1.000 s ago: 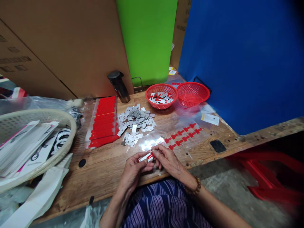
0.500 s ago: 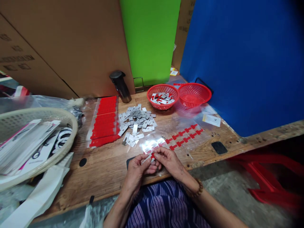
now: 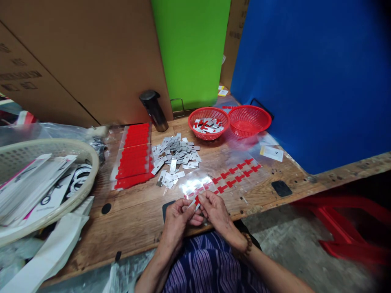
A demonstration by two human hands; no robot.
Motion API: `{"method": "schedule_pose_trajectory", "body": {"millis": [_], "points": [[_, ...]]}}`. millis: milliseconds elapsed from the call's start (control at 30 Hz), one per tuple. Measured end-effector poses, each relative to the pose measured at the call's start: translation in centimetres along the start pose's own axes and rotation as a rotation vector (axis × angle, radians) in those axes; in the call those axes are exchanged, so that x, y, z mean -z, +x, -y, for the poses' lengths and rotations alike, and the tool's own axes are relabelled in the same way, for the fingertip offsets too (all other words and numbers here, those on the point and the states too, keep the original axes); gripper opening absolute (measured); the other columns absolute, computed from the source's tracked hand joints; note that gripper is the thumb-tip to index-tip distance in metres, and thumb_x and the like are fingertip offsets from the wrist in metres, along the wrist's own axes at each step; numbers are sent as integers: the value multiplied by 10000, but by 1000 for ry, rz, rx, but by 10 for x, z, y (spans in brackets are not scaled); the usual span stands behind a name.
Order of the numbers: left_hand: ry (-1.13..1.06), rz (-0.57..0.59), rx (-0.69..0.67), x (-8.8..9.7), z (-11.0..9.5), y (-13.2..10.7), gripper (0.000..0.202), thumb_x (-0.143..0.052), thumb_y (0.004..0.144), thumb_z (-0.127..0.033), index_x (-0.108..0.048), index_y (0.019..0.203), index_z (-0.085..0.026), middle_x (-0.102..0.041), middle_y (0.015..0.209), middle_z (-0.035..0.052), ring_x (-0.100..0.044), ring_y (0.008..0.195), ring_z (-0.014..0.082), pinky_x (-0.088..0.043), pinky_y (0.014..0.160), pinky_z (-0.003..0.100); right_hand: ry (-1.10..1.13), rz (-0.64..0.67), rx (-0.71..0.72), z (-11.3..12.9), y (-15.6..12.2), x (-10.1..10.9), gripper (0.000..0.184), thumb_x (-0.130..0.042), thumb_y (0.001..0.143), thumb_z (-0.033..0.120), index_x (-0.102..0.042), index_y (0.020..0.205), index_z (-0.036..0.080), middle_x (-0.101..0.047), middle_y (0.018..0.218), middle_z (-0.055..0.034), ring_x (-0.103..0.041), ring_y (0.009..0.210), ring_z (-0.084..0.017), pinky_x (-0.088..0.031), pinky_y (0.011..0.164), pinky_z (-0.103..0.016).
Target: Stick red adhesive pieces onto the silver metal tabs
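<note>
Between the fingertips of both hands, near the table's front edge, is a small silvery plate [image 3: 193,205] with a T-shaped red sticker [image 3: 197,200] on its right end. My left hand [image 3: 177,217] is closed on the plate's left part. Thumb and fingers of my right hand [image 3: 217,211] pinch at the sticker's edge, partly hiding it. Just beyond the hands lies a clear backing sheet [image 3: 259,177] with two rows of red stickers [image 3: 240,178]. A loose pile of similar metal plates [image 3: 175,152] spreads out behind it, to the left.
Stacked sheets of red stickers [image 3: 134,156] lie left of the pile. A red basket [image 3: 208,112] contains plates with red stickers; another red basket [image 3: 259,118] is beside it. A dark tumbler [image 3: 155,112] stands behind. At left is a cream basket [image 3: 94,162] of packaged items.
My right fingers have shifted slightly along the plate, and more of the red sticker shows on it. The plate stays between both hands, and the view has moved a little.
</note>
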State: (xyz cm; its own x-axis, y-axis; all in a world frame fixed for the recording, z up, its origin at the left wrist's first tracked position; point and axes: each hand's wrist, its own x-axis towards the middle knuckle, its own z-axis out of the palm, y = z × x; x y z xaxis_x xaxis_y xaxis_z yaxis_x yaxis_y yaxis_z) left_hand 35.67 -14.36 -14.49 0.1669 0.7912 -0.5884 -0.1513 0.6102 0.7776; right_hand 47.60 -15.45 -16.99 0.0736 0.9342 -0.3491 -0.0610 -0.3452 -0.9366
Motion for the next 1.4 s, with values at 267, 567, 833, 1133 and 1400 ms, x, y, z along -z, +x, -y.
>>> {"method": "schedule_pose_trajectory", "body": {"millis": [267,567,833,1133,1400], "points": [[-48,20,31,2,0,2,354,-768,560,-317,-570,747,-90,-682,585,60,-626,457,119,-512,462,184,181,78,-56,-7,8,7,430,-454,794,567,-491,679,154,-513,529,28,-435,380,-54,-342,360,-165],[-21,34,55,5,1,3,370,-781,547,-325,-573,754,-100,-684,597,64,-625,456,117,-506,460,181,123,227,36,5,11,15,319,-500,803,481,-514,819,162,-464,472,75,-425,372,-53,-347,369,-151],[129,18,-8,3,2,0,382,-748,570,-396,-564,742,-109,-677,587,53,-625,456,124,-499,471,193,-40,212,40,-4,11,14,288,-521,798,437,-482,700,169,-441,411,83,-370,327,-41,-296,339,-142],[29,38,43,5,-5,0,329,-764,555,-328,-584,711,-100,-672,575,58,-610,443,114,-480,445,180,314,341,-27,-6,11,17,361,-473,827,503,-539,841,148,-525,518,46,-467,399,-55,-386,403,-157],[11,177,160,5,-16,-7,253,-741,601,-257,-601,733,-93,-674,588,64,-606,451,100,-478,439,161,292,488,42,0,-3,36,267,-643,758,310,-523,938,154,-565,674,28,-531,564,-66,-437,548,-189]]}}
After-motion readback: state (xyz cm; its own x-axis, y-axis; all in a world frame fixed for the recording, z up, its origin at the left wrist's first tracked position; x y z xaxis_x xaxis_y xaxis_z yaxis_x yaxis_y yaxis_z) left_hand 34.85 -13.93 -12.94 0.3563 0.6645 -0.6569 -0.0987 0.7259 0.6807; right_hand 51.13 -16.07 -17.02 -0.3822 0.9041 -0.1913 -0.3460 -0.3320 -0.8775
